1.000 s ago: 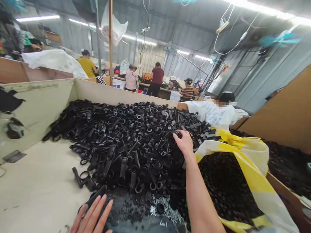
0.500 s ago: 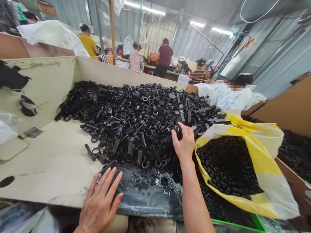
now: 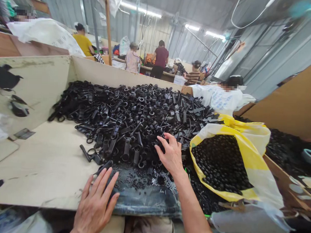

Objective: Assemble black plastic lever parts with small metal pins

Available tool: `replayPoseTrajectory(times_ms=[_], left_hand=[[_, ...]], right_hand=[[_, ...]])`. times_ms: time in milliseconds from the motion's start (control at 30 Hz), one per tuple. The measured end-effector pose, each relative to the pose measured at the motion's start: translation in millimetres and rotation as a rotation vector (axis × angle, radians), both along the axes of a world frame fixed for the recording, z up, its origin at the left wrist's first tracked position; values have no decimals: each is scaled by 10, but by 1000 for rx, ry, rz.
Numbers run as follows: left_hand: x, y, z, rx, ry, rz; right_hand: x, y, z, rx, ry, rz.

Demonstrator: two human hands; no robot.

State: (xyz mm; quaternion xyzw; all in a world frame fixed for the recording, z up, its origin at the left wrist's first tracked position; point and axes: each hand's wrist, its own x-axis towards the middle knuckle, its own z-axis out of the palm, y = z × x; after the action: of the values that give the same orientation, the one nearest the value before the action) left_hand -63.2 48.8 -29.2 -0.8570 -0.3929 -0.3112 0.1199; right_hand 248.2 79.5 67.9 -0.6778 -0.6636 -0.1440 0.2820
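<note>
My left hand [image 3: 96, 198] lies open, palm down with fingers spread, at the front edge of the work surface, its fingertips beside a black elongated part [image 3: 105, 166]. My right hand [image 3: 170, 153] is over the front right of a large heap of black plastic parts [image 3: 135, 112], with its fingers apart and curved and nothing visible between them. Small silver pins [image 3: 164, 180] and tiny dark pieces [image 3: 135, 182] lie on a dark mat [image 3: 146, 202] in front of the heap.
A yellow and white sack [image 3: 256, 162] of small black pieces [image 3: 220, 164] stands open at the right. A grey cylindrical object [image 3: 249, 220] is at the lower right. Wooden side boards [image 3: 30, 83] enclose the surface. Several people are further back.
My right hand has moved left and down toward the front of the heap. The view has shifted slightly, and the grey cylindrical object now shows at the lower right. My left hand remains spread.
</note>
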Motion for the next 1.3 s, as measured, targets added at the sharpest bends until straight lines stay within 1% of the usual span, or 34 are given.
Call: replayPoseTrajectory(times_ms=[100, 233, 333, 367, 433, 500, 533, 633, 733, 833, 933, 1033, 1133, 1200, 1300], left_hand=[[4, 1, 0, 9, 2, -2], [8, -3, 4, 2, 11, 1], [8, -11, 5, -3, 7, 2], [8, -14, 5, -8, 5, 4], [6, -18, 7, -22, 5, 6], [5, -21, 10, -34, 7, 6], [5, -21, 11, -38, 7, 4], [7, -18, 16, -43, 3, -3], [14, -12, 22, -33, -10, -4], [20, -3, 24, -15, -25, 0], [14, 14, 16, 17, -36, -1], [-2, 40, 4, 58, -29, -4], [-17, 66, 3, 91, -2, -7], [-20, 74, 11, 109, 11, -2], [-17, 69, 21, 116, 24, 11]], right_hand=[[-2, -30, 151, -4, 87, 66], [51, -25, 360, 32, 245, 108], [126, -8, 439, 96, 428, 125], [156, -7, 444, 132, 469, 114], [227, -9, 426, 221, 484, 56], [322, 13, 388, 280, 450, -39], [383, 44, 368, 282, 439, -93], [624, 247, 332, 205, 452, -220], [930, 563, 369, 179, 455, -320], [1224, 877, 505, 178, 435, -413], [1428, 1142, 708, 149, 411, -472], [1537, 1366, 905, 72, 393, -498], [1580, 1531, 1027, -39, 377, -501], [1580, 1587, 1048, -138, 364, -491], [1538, 1574, 1015, -272, 327, -478]])
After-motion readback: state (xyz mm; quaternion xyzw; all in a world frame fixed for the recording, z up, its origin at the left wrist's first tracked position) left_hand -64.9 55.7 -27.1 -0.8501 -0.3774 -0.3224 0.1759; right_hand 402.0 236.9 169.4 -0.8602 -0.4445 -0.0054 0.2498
